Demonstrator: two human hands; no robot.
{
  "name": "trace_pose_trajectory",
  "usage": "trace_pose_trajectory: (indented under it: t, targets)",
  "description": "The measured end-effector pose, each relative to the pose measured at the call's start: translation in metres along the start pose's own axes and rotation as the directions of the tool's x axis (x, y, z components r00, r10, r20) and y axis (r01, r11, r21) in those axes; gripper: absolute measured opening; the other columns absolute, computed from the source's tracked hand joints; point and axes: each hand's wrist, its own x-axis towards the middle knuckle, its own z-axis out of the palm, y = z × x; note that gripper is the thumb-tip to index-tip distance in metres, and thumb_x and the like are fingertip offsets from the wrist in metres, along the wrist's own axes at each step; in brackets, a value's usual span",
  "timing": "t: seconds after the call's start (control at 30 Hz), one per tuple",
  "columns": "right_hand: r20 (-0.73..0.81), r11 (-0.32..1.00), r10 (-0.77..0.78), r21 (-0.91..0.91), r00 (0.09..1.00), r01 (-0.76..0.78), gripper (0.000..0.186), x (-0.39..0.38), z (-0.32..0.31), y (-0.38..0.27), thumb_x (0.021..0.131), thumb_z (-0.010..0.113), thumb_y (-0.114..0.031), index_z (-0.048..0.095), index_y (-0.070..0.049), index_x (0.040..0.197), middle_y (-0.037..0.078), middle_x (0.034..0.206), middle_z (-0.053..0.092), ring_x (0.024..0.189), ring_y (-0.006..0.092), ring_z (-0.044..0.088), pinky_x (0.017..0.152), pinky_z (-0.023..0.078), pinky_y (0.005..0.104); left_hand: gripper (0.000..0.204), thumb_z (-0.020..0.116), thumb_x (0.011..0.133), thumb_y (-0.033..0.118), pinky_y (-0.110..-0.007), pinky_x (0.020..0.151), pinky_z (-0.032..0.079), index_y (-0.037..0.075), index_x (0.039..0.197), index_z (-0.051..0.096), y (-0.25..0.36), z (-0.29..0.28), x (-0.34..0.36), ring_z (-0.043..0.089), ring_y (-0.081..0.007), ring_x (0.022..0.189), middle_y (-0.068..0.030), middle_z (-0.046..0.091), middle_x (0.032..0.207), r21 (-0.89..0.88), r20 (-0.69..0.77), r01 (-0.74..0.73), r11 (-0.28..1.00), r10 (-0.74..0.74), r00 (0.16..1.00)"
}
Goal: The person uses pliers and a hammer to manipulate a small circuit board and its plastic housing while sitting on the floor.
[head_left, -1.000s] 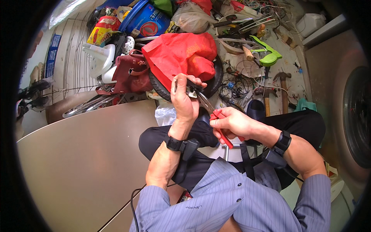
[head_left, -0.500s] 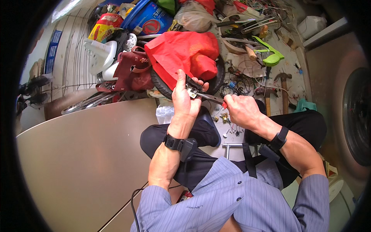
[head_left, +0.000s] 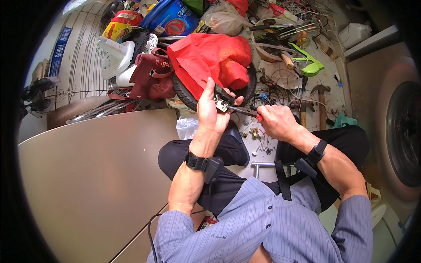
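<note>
My left hand [head_left: 211, 113] grips a small dark part with a pale metal piece [head_left: 222, 101], held up in front of me. My right hand [head_left: 275, 122] is closed around the red handles of a pair of pliers [head_left: 244, 111], whose thin metal jaws point left and meet the small part. Both wrists wear black bands. I sit cross-legged in dark trousers, with small loose bits and wires [head_left: 256, 133] on the floor between my knees.
A red bag [head_left: 210, 59] lies over a black tyre [head_left: 186, 94] just beyond my hands. A maroon bag [head_left: 147, 79], white plastic piece [head_left: 115, 57], green tool [head_left: 309, 65], hammers [head_left: 321, 103] and tangled wires crowd the floor. A large beige panel [head_left: 96, 175] lies at left.
My right hand has moved up and left with the pliers, bringing their jaws to the part in my left hand. The left hand stayed nearly still.
</note>
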Motion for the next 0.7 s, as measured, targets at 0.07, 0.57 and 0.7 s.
trace_pose_trajectory:
  t: [0.07, 0.57, 0.7]
  targets:
    - [-0.001, 1.0, -0.013, -0.011, 1.0, 0.013, 0.019, 0.001, -0.001, -0.002, 0.076, 0.066, -0.008, 0.055, -0.006, 0.091, 0.01, 0.073, 0.062, 0.067, 0.028, 0.067, 0.059, 0.054, 0.0399, 0.041, 0.053, 0.102, 0.047, -0.054, 0.084, 0.055, 0.011, 0.083, 0.06, 0.003, -0.004, 0.001, 0.066, -0.0273, 0.075, -0.0082, 0.064, 0.076, 0.012, 0.011, 0.011, 1.0, -0.012, 1.0]
    - [0.463, 0.776, 0.138, 0.499, 0.875, -0.387, 0.023, 0.008, -0.023, -0.02, 0.091, 0.061, -0.019, 0.059, 0.001, 0.102, 0.025, 0.078, 0.067, 0.074, 0.0413, 0.068, 0.067, 0.053, 0.0504, 0.043, 0.058, 0.1, 0.046, -0.045, 0.074, 0.055, 0.007, 0.081, 0.059, 0.0, -0.016, 0.014, 0.062, -0.0262, 0.073, -0.0092, 0.061, 0.076, -0.025, -0.049, 0.008, 1.0, -0.009, 0.999]
    - [0.782, 0.381, 0.182, 0.503, 0.596, -0.776, 0.013, 0.015, -0.052, -0.03, 0.093, 0.058, -0.01, 0.056, 0.001, 0.099, 0.009, 0.075, 0.067, 0.06, 0.0168, 0.064, 0.053, 0.053, 0.0332, 0.044, 0.057, 0.1, 0.048, -0.047, 0.079, 0.056, 0.008, 0.083, 0.06, -0.004, -0.011, 0.015, 0.065, -0.0262, 0.076, -0.0086, 0.065, 0.078, 0.023, -0.021, 0.007, 1.0, -0.006, 1.0]
